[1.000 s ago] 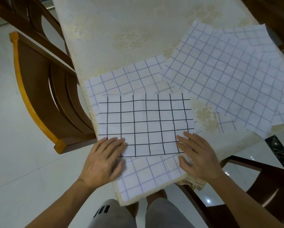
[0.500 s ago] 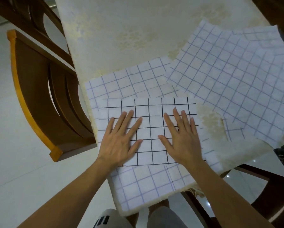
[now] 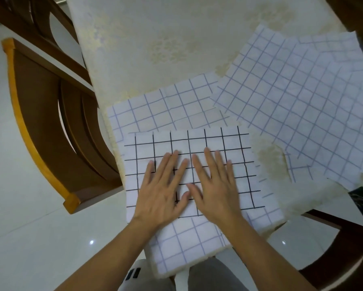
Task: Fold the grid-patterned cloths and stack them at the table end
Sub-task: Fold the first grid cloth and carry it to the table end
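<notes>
The left hand and the right hand were held flat side by side, palms turned down, fingers spread, thumbs close together.

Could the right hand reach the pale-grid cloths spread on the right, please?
Probably yes: the right hand lies flat on the black-grid cloth, and nothing stands between it and the pale-grid cloths.

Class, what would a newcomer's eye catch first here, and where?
The left hand and right hand press flat, side by side, on the black-grid cloth at the near end of the table. Pale blue-grid cloths lie under it and spread to the right; a wooden chair stands left.
</notes>
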Available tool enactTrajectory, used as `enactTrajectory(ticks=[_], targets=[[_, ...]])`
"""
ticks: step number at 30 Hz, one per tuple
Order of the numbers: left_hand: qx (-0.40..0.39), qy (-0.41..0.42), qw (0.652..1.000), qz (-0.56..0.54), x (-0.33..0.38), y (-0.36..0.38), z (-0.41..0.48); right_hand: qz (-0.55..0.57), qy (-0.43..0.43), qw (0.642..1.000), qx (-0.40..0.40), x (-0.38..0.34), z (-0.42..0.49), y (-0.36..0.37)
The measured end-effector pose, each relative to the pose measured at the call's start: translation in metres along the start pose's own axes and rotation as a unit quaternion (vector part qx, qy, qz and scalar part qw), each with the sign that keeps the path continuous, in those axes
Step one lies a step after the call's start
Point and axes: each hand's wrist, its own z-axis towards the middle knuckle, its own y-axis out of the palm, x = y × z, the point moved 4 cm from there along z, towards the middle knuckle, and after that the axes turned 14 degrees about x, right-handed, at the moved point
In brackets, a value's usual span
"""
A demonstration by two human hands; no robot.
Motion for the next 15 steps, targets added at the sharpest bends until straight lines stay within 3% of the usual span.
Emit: enactTrajectory(ticks=[4, 9, 15], targets=[[-0.045, -0.011, 0.998, 0.033, -0.020, 0.009, -0.017, -0.028, 0.014, 0.999, -0.020, 0.025, -0.011, 0.007], [-0.025, -0.040, 0.998, 0.032, -0.043, -0.005, -0.032, -0.042, 0.031, 0.999, -0.013, 0.060, -0.020, -0.007], [0.025, -0.003, 1.000, 0.005, -0.020, -0.009, 0.032, 0.003, 0.016, 1.000, 0.023, 0.021, 0.030, -0.007]])
